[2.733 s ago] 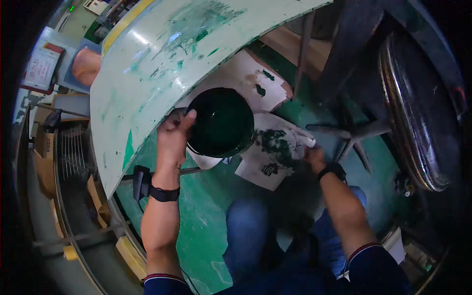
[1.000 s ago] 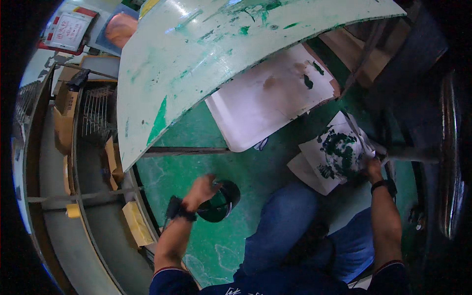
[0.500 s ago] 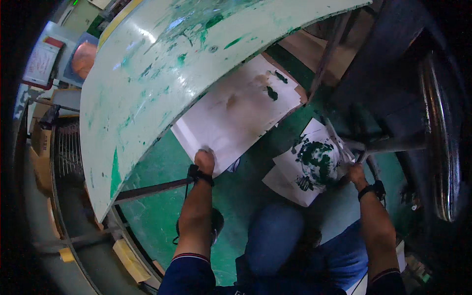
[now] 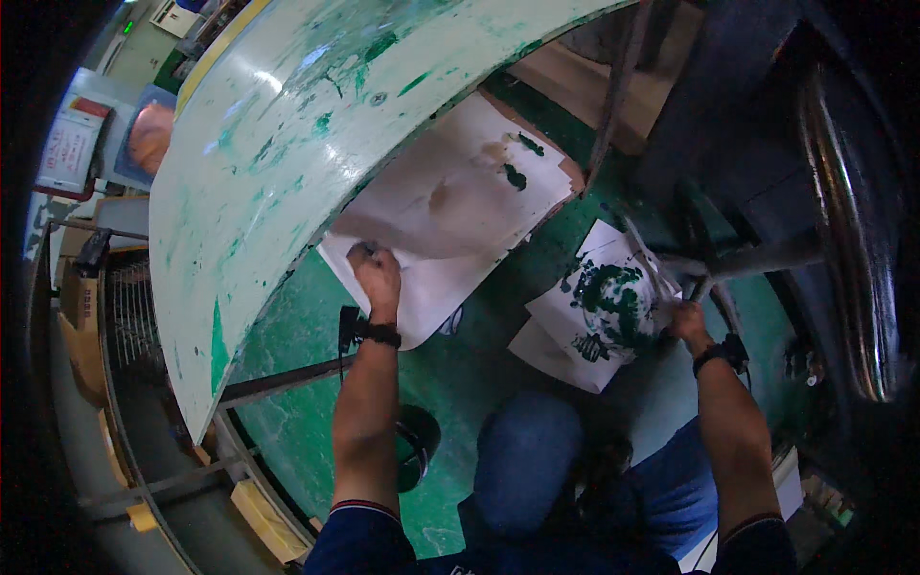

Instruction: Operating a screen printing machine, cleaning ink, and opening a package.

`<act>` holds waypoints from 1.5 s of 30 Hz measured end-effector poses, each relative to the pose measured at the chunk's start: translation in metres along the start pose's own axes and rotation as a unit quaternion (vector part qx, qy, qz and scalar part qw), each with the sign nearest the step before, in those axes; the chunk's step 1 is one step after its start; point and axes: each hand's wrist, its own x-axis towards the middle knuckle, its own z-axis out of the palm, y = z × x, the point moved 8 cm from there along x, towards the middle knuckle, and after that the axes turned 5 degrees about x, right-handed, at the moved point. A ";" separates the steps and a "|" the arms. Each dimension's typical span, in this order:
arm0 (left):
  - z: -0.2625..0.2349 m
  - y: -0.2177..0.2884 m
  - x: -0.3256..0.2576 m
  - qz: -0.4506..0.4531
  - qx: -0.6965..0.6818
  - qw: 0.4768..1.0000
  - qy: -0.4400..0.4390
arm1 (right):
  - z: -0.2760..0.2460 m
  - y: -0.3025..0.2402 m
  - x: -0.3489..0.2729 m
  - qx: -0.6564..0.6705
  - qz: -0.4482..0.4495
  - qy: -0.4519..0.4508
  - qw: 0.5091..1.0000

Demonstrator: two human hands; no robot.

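Cardboard box (image 4: 84, 345): far left of frame, on the shelving (image 4: 187, 506).
Worktop (image 4: 230, 240): pale, green-smeared, upper left to top centre; edge overhangs white sheets.
Left hand (image 4: 379, 276): left of centre, at near-left part of white sheets; fingers curled, dark patch at fingertips, cannot tell if anything is pinched.
Black bucket (image 4: 427, 441): lower centre-left, on green floor, partly behind left forearm; beside the knee, probably for easy reach.
White sheets (image 4: 460, 240): centre, partly under worktop edge; dark green blotches at upper-right end, so likely laid there against drips.
Stained sheets (image 4: 613, 307): right of centre, fanned unevenly; green-blotched side up, probably to limit smearing.
Right hand (image 4: 686, 324): closed on right edge of stained sheets; edge grip likely avoids the thickest green.
Stool (image 4: 848, 259): far right, shiny metal rim, rest too dark.
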 end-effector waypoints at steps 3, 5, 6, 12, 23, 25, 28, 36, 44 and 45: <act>0.039 0.077 0.027 0.065 -0.109 0.992 -0.021 | 0.018 0.007 0.008 -0.216 -0.047 -0.069 0.973; 0.083 0.141 0.032 0.199 -0.032 0.979 -0.038 | 0.024 0.014 0.010 -0.268 -0.069 -0.063 0.959; 0.110 0.162 0.029 0.208 -0.031 0.974 -0.083 | 0.025 0.015 0.008 -0.260 -0.096 -0.051 0.959; 0.171 0.247 -0.006 0.242 -0.210 0.920 -0.226 | 0.012 0.018 -0.008 -0.074 -0.093 0.076 0.990; 0.067 0.031 0.019 -0.052 0.039 0.993 -0.097 | -0.035 -0.023 -0.019 0.185 0.058 0.099 0.976; 0.066 0.024 0.015 -0.013 0.060 0.996 -0.067 | -0.049 -0.061 -0.025 -0.012 -0.170 0.157 0.973; 0.067 0.010 0.007 -0.041 0.045 0.994 -0.091 | -0.026 -0.016 -0.015 0.143 0.064 0.056 0.986; 0.171 0.024 -0.037 -0.182 -0.043 0.944 -0.270 | -0.019 -0.028 -0.014 -0.019 -0.127 0.117 0.985; 0.101 0.089 0.057 -0.103 -0.166 0.955 -0.223 | 0.009 -0.005 -0.006 0.479 0.113 0.031 0.870; 0.069 0.102 0.065 -0.094 -0.237 0.956 -0.146 | 0.004 -0.009 -0.009 0.459 0.120 0.058 0.878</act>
